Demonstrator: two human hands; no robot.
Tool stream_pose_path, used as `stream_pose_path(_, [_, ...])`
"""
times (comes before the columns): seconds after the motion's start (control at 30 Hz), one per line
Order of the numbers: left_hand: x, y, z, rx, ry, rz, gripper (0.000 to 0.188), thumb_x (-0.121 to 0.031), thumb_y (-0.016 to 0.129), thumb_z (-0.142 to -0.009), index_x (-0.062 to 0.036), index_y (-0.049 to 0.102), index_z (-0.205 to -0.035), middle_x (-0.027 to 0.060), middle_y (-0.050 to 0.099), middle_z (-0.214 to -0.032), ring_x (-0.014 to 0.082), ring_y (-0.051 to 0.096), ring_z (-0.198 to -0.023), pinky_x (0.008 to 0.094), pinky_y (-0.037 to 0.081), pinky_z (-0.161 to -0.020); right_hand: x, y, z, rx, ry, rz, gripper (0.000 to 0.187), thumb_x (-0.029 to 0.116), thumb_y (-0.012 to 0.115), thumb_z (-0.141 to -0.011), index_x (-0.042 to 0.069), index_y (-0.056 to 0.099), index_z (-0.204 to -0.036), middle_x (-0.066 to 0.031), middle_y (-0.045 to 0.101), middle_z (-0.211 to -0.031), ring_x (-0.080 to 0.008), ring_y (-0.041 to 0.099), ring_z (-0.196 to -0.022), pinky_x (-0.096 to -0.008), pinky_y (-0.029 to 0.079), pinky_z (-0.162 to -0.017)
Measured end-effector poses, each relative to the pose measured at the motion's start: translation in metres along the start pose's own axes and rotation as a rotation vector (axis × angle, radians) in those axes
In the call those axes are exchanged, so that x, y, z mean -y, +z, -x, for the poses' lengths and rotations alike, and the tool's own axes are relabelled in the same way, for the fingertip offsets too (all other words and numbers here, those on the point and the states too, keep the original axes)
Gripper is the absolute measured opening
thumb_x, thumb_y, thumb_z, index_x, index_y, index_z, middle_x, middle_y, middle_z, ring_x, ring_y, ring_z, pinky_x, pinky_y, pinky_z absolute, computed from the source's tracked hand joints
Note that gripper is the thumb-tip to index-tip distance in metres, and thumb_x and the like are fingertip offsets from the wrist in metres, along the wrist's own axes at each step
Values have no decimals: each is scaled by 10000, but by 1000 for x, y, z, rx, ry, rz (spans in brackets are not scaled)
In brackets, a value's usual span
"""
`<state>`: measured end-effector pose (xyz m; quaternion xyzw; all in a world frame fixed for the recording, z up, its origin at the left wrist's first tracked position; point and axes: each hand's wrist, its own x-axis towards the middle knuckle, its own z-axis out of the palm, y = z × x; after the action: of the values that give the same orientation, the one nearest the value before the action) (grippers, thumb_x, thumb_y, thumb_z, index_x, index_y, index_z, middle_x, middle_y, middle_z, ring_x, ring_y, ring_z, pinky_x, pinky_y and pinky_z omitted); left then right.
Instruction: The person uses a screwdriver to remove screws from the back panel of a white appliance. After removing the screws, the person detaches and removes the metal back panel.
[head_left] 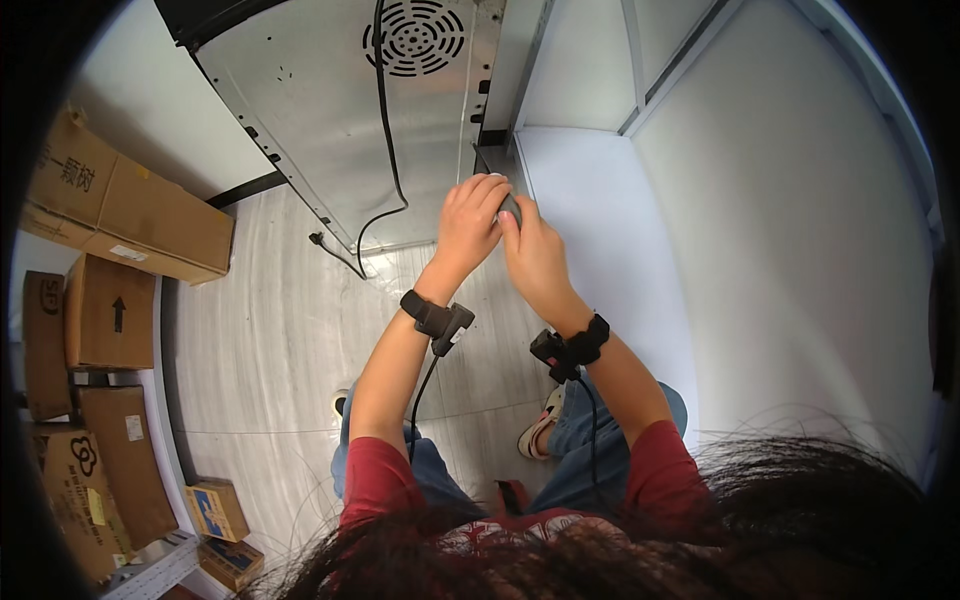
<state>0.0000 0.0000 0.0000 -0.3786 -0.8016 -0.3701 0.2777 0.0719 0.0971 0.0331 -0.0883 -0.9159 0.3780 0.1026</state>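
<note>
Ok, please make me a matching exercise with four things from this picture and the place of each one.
Things:
1. hands
2. black cable
3. cardboard boxes
4. round vent grille

Places:
a. stacked along the left side
b. at the top of the metal panel
c. together at the panel's right edge
d. hanging down the panel to the floor

Pairs: 1-c, 2-d, 3-a, 4-b

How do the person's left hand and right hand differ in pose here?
The left hand curls over the small grey object from above, fingers bent; the right hand comes from below, fingers pointing up along it. The left hand sits higher than the right hand. Both wear black wrist devices with cables.
</note>
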Motion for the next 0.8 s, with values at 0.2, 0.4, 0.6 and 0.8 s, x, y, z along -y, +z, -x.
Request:
stream_pose_path(0.2, [-1, 0, -7, -4, 18, -50, 516, 21, 562, -579, -72, 532, -1086, 52, 529, -1110, 252, 473, -1036, 359, 366, -840, -6, -4, 0, -206, -322, 105, 387, 117, 598, -748, 30, 458, -1098, -135, 487, -982, -301, 541, -799, -367, 443, -663])
stream_pose_path(0.4, [-3, -6, -11, 34, -1, 6, 490, 24, 549, -603, -73, 535, -1083, 57, 534, -1124, 246, 467, -1055, 362, 361, -847, -10, -3, -6, -266, -483, 113, 415, 151, 594, -762, 28, 438, -1126, -121, 472, -1008, -290, 536, -798, -365, 450, -668])
stream_pose_path(0.6, [-6, -7, -11, 18, 3, 5, 435, -15, 554, -633, -81, 548, -1063, 52, 546, -1111, 243, 475, -1061, 358, 373, -831, 6, -5, 2, -104, -137, 44, 417, 187, 527, -823, -1, 388, -1168, -175, 492, -1007, -334, 539, -809, -379, 455, -681])
stream_pose_path(0.8, [-3, -4, -10, 48, 25, -16, 411, -28, 574, -628, -81, 558, -1035, 46, 566, -1069, 241, 494, -1039, 351, 389, -799, -8, -3, 3, -291, -394, 31, 397, 206, 490, -847, -24, 387, -1155, -237, 513, -959, -375, 548, -765, -406, 448, -666])
